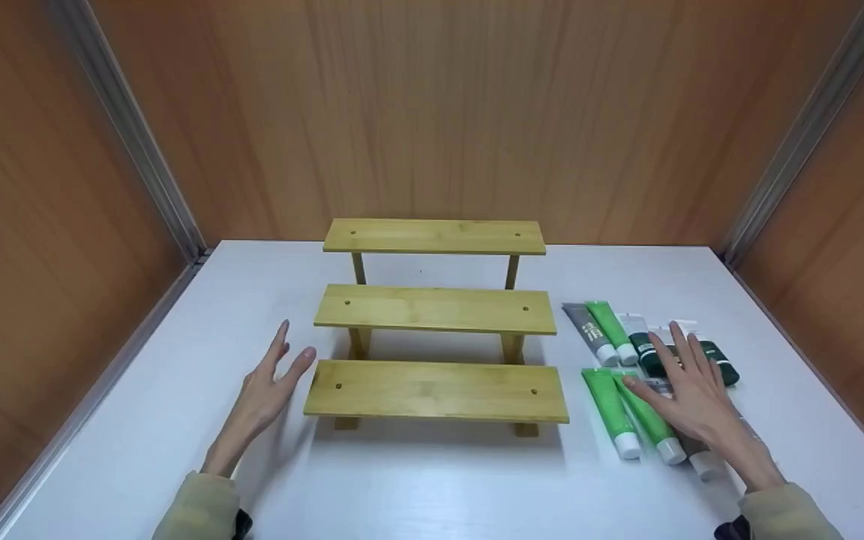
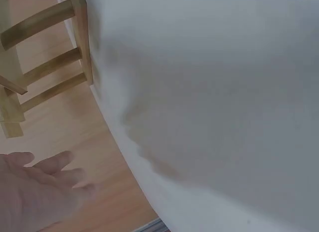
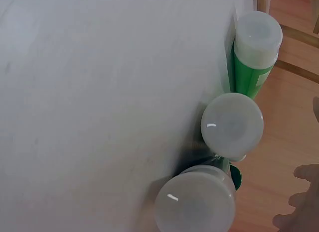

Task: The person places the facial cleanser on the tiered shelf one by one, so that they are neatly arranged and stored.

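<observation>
Loosely spread, the fingers (image 1: 682, 346) of the right hand (image 1: 696, 405) hold nothing above two rows of squeeze tubes, green (image 1: 609, 403), grey (image 1: 586, 330) and dark-capped (image 1: 721, 365), lying near the bench's (image 1: 432, 495) right edge; whether they touch any, I cannot tell. Over toward the left edge, the left hand (image 1: 261, 397) holds nothing, its thumb apart from its fingers, just beside a three-tier wooden stand (image 1: 436, 391) whose top tier is nearest the back edge.
</observation>
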`<state>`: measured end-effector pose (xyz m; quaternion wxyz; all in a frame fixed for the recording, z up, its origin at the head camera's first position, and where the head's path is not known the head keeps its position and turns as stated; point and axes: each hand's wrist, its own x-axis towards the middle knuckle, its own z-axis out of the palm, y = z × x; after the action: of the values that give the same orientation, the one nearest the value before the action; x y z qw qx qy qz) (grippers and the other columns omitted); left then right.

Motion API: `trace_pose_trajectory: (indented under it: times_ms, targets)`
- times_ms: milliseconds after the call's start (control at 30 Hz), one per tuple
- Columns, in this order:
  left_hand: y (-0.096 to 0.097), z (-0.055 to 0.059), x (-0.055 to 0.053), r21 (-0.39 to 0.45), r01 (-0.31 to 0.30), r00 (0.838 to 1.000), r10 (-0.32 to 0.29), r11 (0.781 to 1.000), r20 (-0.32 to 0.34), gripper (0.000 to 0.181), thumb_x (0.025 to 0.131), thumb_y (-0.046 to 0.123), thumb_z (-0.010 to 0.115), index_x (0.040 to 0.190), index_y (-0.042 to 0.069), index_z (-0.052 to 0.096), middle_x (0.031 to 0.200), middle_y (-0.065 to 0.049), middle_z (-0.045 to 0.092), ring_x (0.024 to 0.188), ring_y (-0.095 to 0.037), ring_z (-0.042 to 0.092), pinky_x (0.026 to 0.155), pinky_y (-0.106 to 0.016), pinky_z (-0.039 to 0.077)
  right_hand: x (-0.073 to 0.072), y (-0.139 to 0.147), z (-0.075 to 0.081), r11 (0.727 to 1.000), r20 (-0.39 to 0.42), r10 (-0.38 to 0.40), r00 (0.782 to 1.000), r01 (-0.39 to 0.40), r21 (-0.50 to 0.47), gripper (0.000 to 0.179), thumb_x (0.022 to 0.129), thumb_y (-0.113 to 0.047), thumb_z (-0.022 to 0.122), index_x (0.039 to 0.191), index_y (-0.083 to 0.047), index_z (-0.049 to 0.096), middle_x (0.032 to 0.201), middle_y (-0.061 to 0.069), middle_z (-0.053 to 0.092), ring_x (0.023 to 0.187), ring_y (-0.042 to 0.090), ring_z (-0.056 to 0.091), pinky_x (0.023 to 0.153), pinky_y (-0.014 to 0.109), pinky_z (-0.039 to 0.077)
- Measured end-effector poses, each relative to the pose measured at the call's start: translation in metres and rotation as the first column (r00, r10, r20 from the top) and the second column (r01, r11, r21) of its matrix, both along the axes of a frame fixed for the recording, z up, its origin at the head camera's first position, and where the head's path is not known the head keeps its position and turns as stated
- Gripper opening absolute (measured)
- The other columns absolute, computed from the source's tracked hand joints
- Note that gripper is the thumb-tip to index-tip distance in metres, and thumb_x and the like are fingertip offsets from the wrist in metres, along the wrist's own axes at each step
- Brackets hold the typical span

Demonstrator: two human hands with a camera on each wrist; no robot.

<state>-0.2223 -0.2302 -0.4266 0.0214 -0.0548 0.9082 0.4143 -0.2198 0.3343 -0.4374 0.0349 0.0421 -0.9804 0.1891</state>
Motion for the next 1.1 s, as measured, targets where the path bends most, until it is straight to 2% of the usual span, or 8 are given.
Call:
trace_pose_trajectory:
  times_ms: [133, 300, 400, 667, 767, 900, 1000, 1100]
  targets:
    - [0.005, 0.001, 0.004, 0.107, 0.003, 1.000, -0.004, 0.994, 0.009, 0.088, 0.099, 0.062, 0.047, 0.164, 0.023, 0.001, 0.155, -0.028, 0.040, 0.144, -0.047, 0.040, 0.115, -0.070, 0.034, 0.004, -0.006, 0.000, 0.998, 0.021, 0.027, 0.999, -0.026, -0.063, 0.093, 0.094, -0.061, 0.057, 0.161, -0.008, 0.019, 0.168, 0.024, 0.000, 0.151, 0.056, 0.003, 0.115, 0.081, 0.008]
    - [0.008, -0.002, 0.006, 0.246, -0.013, 1.000, 0.010, 0.969, 0.015, 0.090, 0.098, 0.055, 0.058, 0.163, 0.018, 0.007, 0.141, -0.025, 0.058, 0.125, -0.037, 0.063, 0.109, -0.052, 0.051, 0.010, -0.013, 0.001, 0.991, 0.097, 0.051, 0.994, -0.038, -0.131, 0.093, 0.094, -0.057, 0.059, 0.161, -0.011, 0.016, 0.167, 0.027, 0.004, 0.147, 0.062, 0.010, 0.107, 0.086, 0.016]
    - [0.009, -0.004, 0.006, 0.313, -0.026, 1.000, 0.023, 0.949, 0.013, 0.087, 0.097, 0.047, 0.063, 0.162, 0.012, 0.016, 0.135, -0.026, 0.062, 0.119, -0.034, 0.067, 0.101, -0.043, 0.057, 0.015, -0.017, 0.002, 0.982, 0.123, 0.075, 0.990, -0.052, -0.183, 0.091, 0.094, -0.054, 0.062, 0.161, -0.012, 0.017, 0.166, 0.027, 0.008, 0.146, 0.061, 0.015, 0.108, 0.084, 0.020]
    - [0.009, -0.007, 0.001, 0.440, -0.046, 0.998, 0.020, 0.897, 0.065, 0.075, 0.096, 0.037, 0.069, 0.153, 0.000, 0.035, 0.125, -0.021, 0.070, 0.102, -0.016, 0.071, 0.089, -0.027, 0.059, 0.024, -0.026, 0.002, 0.945, 0.142, 0.160, 0.977, -0.110, -0.308, 0.092, 0.090, -0.047, 0.073, 0.160, -0.017, 0.021, 0.162, 0.025, 0.024, 0.140, 0.053, 0.039, 0.112, 0.063, 0.043]
    - [0.006, -0.010, -0.001, 0.500, -0.030, 0.996, -0.015, 0.865, 0.084, 0.070, 0.095, 0.029, 0.071, 0.149, -0.003, 0.041, 0.115, -0.014, 0.074, 0.096, -0.011, 0.071, 0.082, -0.020, 0.058, 0.023, -0.027, 0.000, 0.937, 0.164, 0.179, 0.970, -0.117, -0.328, 0.093, 0.089, -0.045, 0.075, 0.160, -0.018, 0.021, 0.159, 0.025, 0.028, 0.136, 0.050, 0.044, 0.109, 0.058, 0.048]
    - [0.002, -0.013, -0.005, 0.594, -0.002, 0.993, -0.070, 0.805, 0.099, 0.067, 0.093, 0.018, 0.073, 0.146, -0.008, 0.042, 0.104, -0.004, 0.074, 0.091, -0.009, 0.071, 0.078, -0.018, 0.060, 0.023, -0.027, -0.002, 0.938, 0.175, 0.182, 0.968, -0.117, -0.327, 0.094, 0.086, -0.042, 0.079, 0.159, -0.018, 0.025, 0.154, 0.023, 0.036, 0.129, 0.040, 0.051, 0.105, 0.053, 0.053]
    - [0.000, -0.016, -0.008, 0.644, 0.005, 0.990, -0.097, 0.765, 0.107, 0.067, 0.092, 0.014, 0.073, 0.144, -0.012, 0.041, 0.102, -0.003, 0.073, 0.091, -0.010, 0.072, 0.080, -0.019, 0.061, 0.020, -0.027, -0.004, 0.937, 0.180, 0.183, 0.967, -0.117, -0.328, 0.094, 0.084, -0.039, 0.081, 0.158, -0.016, 0.028, 0.150, 0.023, 0.041, 0.123, 0.035, 0.054, 0.103, 0.052, 0.055]
    - [-0.001, -0.017, -0.010, 0.672, 0.003, 0.987, -0.110, 0.740, 0.116, 0.067, 0.091, 0.012, 0.074, 0.142, -0.015, 0.041, 0.103, -0.005, 0.073, 0.093, -0.012, 0.073, 0.081, -0.021, 0.062, 0.018, -0.027, -0.006, 0.941, 0.189, 0.174, 0.967, -0.107, -0.322, 0.096, 0.082, -0.037, 0.083, 0.158, -0.015, 0.029, 0.149, 0.023, 0.042, 0.120, 0.033, 0.057, 0.101, 0.050, 0.056]
